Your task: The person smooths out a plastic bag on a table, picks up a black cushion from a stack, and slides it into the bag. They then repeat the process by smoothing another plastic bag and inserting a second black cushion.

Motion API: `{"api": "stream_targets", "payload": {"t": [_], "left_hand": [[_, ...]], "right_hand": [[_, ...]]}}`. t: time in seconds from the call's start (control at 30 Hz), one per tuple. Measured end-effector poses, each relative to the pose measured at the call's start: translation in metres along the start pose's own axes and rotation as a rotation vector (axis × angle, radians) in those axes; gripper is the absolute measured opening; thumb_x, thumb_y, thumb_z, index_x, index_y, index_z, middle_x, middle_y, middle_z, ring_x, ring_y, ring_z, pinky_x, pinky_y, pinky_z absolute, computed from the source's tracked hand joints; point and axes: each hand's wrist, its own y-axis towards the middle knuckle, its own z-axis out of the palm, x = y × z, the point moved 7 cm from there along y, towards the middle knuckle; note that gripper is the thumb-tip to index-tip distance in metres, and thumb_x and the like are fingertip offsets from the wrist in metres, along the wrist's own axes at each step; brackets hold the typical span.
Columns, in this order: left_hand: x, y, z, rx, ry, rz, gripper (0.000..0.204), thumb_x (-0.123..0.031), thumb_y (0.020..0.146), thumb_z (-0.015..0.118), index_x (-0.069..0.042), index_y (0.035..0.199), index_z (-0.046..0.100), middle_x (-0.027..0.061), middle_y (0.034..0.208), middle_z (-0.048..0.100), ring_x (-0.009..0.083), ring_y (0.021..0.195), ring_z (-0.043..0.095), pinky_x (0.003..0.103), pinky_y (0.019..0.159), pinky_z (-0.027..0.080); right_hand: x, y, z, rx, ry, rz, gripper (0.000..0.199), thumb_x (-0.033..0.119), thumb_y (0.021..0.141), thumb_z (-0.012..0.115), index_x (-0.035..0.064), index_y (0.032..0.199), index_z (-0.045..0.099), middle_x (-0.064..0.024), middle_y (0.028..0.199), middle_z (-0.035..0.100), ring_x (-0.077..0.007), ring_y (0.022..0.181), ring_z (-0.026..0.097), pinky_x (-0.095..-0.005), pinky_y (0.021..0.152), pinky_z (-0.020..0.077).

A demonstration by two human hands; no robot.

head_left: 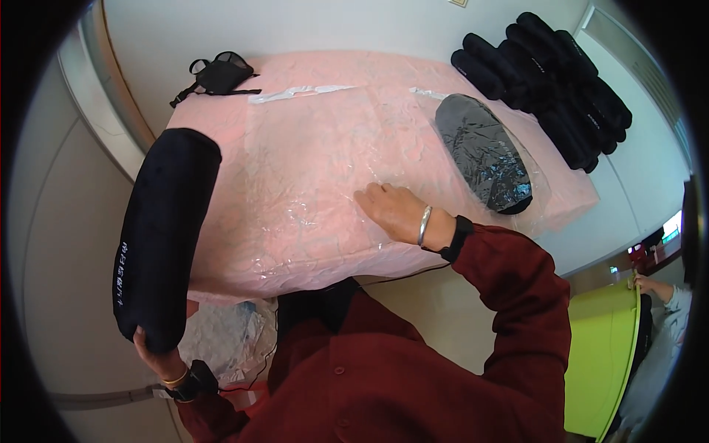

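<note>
Left hand gripping a black padded roll, right hand flat on clear plastic sheet

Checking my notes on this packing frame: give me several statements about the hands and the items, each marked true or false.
1. The left hand holds a long black pouch. True.
2. The right hand grips a pair of scissors. False: it rests flat on a clear plastic bag.
3. A black pouch already in plastic lies to the right. True.
4. The stack of black pouches sits at the near left corner. False: it is at the far right.
</note>
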Motion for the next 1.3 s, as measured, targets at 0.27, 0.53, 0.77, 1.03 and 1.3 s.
{"api": "stream_targets", "payload": {"t": [0.27,0.53,0.77,1.03,1.3], "left_hand": [[-0.011,-0.04,0.032,0.148,-0.081,0.039,0.056,-0.032,0.091,0.057,0.002,0.135,0.051,0.0158,0.135,0.058,0.0278,0.124,0.055,0.042,0.108,0.042],[-0.001,-0.054,-0.019,0.134,-0.103,0.077,0.057,-0.033,0.09,0.056,0.001,0.137,0.049,0.015,0.139,0.055,0.027,0.126,0.054,0.041,0.109,0.041],[0.022,-0.062,0.016,0.131,-0.065,-0.089,0.059,-0.03,0.088,0.056,0.001,0.137,0.048,0.0146,0.138,0.056,0.028,0.125,0.054,0.041,0.108,0.042],[0.027,-0.069,0.027,0.168,-0.109,-0.13,0.061,-0.026,0.083,0.056,0.004,0.135,0.047,0.017,0.134,0.058,0.0315,0.12,0.057,0.043,0.104,0.046],[0.009,-0.08,0.056,0.309,0.104,-0.233,0.063,-0.029,0.083,0.059,0.003,0.136,0.047,0.0163,0.133,0.057,0.0287,0.122,0.056,0.042,0.104,0.045]], "right_hand": [[0.005,0.01,0.005,0.039,0.187,-0.109,0.038,0.006,0.075,0.065,-0.0029,0.11,0.055,-0.0181,0.097,0.056,-0.0342,0.084,0.063,-0.0434,0.068,0.0526],[-0.027,0.002,0.008,-0.006,-0.081,0.105,0.04,0.007,0.076,0.066,-0.0032,0.113,0.054,-0.021,0.102,0.057,-0.0339,0.083,0.064,-0.0385,0.067,0.054],[-0.086,-0.001,0.035,0.139,-0.234,0.31,0.024,0.005,0.078,0.062,-0.0015,0.101,0.061,-0.0187,0.09,0.063,-0.0358,0.078,0.066,-0.0419,0.063,0.0544],[-0.038,0.014,-0.004,-0.091,0.148,0.304,0.011,0.01,0.078,0.064,0.0007,0.073,0.064,-0.018,0.068,0.065,-0.0334,0.064,0.066,-0.0412,0.061,0.0525],[-0.019,0.029,-0.038,-0.254,0.681,0.298,0.02,0.014,0.081,0.068,0.0001,0.07,0.061,-0.0141,0.061,0.063,-0.0241,0.054,0.062,-0.0339,0.053,0.047]]}}
